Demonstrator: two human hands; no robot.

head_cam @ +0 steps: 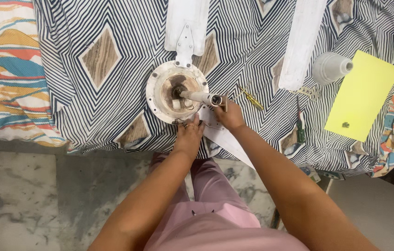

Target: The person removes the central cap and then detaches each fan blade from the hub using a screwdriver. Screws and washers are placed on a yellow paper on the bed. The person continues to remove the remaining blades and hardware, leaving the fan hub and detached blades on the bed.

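A round white ceiling fan motor (157, 90) lies on the striped cloth, its rusty centre facing up and a short white rod (201, 97) sticking out toward me. One white blade (187, 23) is fixed to its far side. Another blade (222, 135) lies under my hands at the near rim. My left hand (188, 135) has its fingertips at the motor's near rim, on the blade's bracket. My right hand (228, 115) pinches a small tool or screw just right of the rod's end; what it is I cannot tell.
A loose white blade (301, 42) lies to the right, with a white cone-shaped cover (329, 68) beside it. A yellow-handled screwdriver (252, 99), a green-handled screwdriver (300, 128) and a yellow sheet (362, 95) holding a small dark piece lie on the cloth. Grey marbled floor (16, 200) is below.
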